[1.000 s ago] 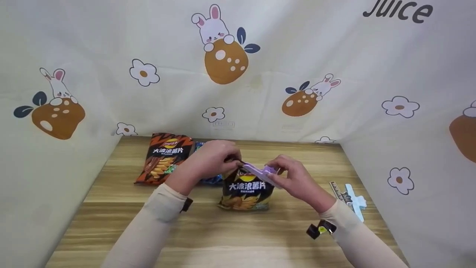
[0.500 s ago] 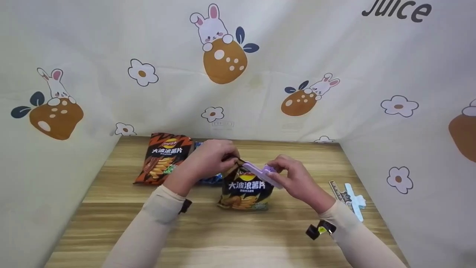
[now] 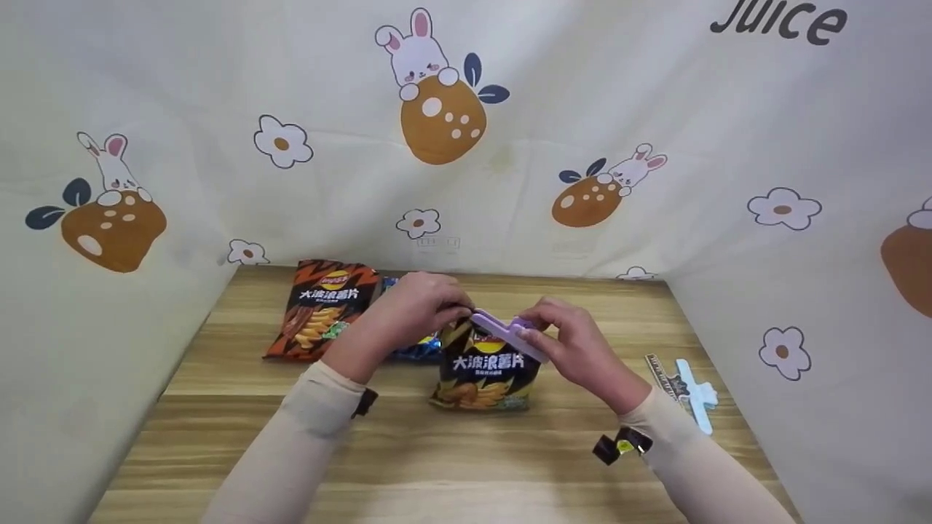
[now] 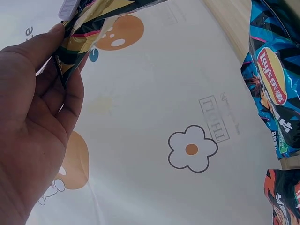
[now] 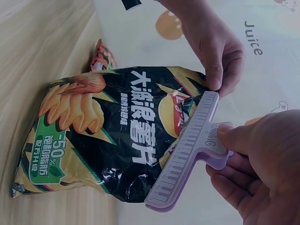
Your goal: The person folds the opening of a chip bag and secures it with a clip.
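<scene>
The left hand (image 3: pixel 416 311) pinches a top corner of the black chip bag (image 3: pixel 486 378) standing on the counter (image 3: pixel 408 466). The right hand (image 3: pixel 575 336) grips a purple clip (image 5: pixel 185 150) across the bag's top.

Pale walls (image 3: pixel 542 109) printed with rabbits (image 3: pixel 421 62), orange-brown fruits (image 3: pixel 444 120) and flowers (image 3: pixel 282 142) border a wood-grain tabletop (image 3: pixel 437 466).

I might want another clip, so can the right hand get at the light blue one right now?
Probably not yet: the right hand pinches the purple clip. Freed, it likely could: nothing appears to cover the light blue clip.
</scene>
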Demonstrator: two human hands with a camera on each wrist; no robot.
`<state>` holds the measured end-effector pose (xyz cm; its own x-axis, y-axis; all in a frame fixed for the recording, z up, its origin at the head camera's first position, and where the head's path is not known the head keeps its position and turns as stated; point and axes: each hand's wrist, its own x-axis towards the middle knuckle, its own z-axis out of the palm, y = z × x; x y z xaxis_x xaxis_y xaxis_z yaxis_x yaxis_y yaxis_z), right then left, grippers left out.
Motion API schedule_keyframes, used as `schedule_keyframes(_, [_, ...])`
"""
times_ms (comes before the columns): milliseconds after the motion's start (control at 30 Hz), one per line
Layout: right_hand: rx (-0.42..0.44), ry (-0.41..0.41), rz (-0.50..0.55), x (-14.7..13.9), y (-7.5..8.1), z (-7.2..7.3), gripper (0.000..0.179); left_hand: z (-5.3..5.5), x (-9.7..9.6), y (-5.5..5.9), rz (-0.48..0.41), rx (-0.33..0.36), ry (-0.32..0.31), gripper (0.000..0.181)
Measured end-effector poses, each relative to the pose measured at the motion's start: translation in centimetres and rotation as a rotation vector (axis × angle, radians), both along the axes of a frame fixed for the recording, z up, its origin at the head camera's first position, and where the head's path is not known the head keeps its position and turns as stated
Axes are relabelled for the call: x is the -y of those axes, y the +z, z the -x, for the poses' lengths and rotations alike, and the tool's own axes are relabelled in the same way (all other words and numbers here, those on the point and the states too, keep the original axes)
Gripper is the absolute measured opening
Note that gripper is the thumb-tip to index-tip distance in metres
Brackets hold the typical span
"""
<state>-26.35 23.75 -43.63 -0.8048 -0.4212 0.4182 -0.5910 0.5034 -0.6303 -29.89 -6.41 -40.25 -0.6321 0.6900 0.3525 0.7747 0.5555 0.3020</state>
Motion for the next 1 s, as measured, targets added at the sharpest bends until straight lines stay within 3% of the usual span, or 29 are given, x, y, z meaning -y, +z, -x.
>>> schedule_keyframes(333, [-0.051,0.009,-0.005,0.2,0.0,0.2,0.011,0.3,0.0,-0.1,-0.029,0.002,-0.025,0.015])
schedule_keyframes(733, [0.005,0.031,0.020,0.1,-0.3,0.4,0.015,0.2,-0.2,-0.2,-0.036,0.036,-0.004,0.016])
schedule_keyframes(867, [0.009,0.045,0.046,-0.1,-0.6,0.5,0.016,0.0,-0.1,-1.0,-0.079,0.126,0.061,0.030])
schedule_keyframes(1000, [-0.016,0.062,0.059,-0.2,-1.0,0.5,0.015,0.1,0.4,-3.1,-0.247,0.330,0.122,0.052])
